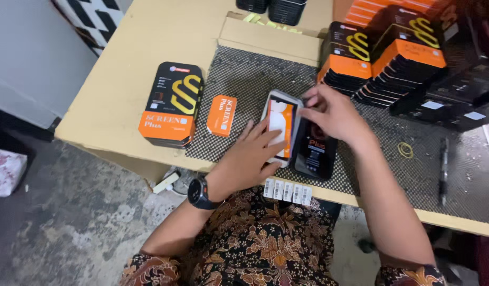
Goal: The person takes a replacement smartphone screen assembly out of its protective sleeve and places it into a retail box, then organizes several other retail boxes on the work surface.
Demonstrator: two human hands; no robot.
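My left hand (pixel 252 156), with a black watch on its wrist, lies flat with fingers pressing on a white-and-orange insert card in a pale plastic tray (pixel 282 124). My right hand (pixel 332 112) grips the tray's top right corner with its fingertips. Beside the tray, under my right hand, lies a black flat package (pixel 314 153) with orange print. Both rest on a dark mesh mat (pixel 244 79) on a tan table.
A black-and-orange box stack (pixel 173 103) and a small orange box (pixel 221 115) lie to the left. More stacked boxes (pixel 393 58) fill the back right. A pen (pixel 443 169), a rubber band (pixel 405 150) and a strip of white labels (pixel 288 191) lie near the front edge.
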